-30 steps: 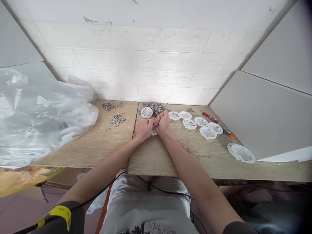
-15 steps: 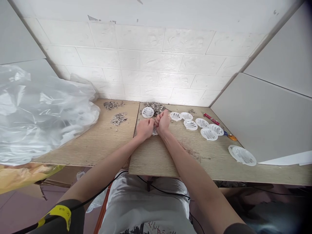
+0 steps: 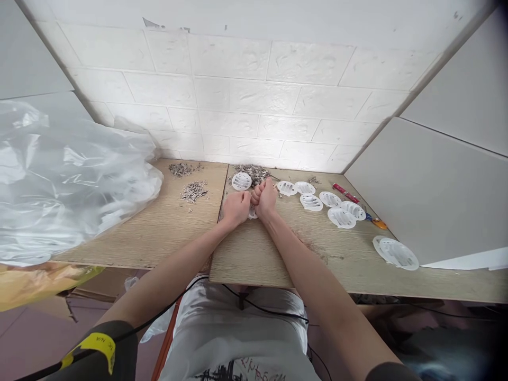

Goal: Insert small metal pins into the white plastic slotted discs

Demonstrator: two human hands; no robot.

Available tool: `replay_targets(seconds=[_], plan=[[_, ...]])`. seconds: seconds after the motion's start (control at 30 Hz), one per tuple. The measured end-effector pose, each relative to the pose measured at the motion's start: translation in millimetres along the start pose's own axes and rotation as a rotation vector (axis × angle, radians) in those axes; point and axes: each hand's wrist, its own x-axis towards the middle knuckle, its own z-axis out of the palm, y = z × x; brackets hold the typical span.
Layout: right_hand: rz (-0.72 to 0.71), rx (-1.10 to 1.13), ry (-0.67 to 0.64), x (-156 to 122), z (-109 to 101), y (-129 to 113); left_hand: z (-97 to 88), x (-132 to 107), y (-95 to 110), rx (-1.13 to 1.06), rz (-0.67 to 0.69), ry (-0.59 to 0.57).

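Observation:
My left hand [image 3: 235, 207] and my right hand [image 3: 265, 199] are pressed together at the middle of the wooden table [image 3: 254, 248], both curled into fists. Between them a white slotted plastic disc [image 3: 251, 213] shows only at its lower edge; both hands grip it. Just beyond the hands lies another white slotted disc [image 3: 241, 181] beside a heap of small metal parts [image 3: 254, 172].
A row of several white slotted discs [image 3: 329, 200] runs to the right, with a larger one [image 3: 396, 252] near the grey panel [image 3: 432, 196]. A red tool [image 3: 343, 192] lies behind them. Two metal-part piles [image 3: 193, 191] sit left, next to a big clear plastic bag [image 3: 67, 174].
Both hands stay clasped on the disc in the same spot. Only the view has shifted slightly.

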Motion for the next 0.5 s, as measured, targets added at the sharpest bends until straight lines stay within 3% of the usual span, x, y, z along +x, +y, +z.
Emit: replay_targets(seconds=[0.23, 0.4, 0.5], plan=[[0.173, 0.207, -0.010, 3.7, -6.4, -13.7, -1.6, 2.2, -2.1, 0.007, 0.048, -0.029], [0.137, 0.236, -0.036, 1.1, -10.1, -21.1, -4.0, 3.5, -2.9, -0.050, 0.027, -0.053], [0.074, 0.164, -0.067, -0.3, -10.7, -24.3, -8.4, 6.6, -4.5, -0.230, -0.074, -0.118]])
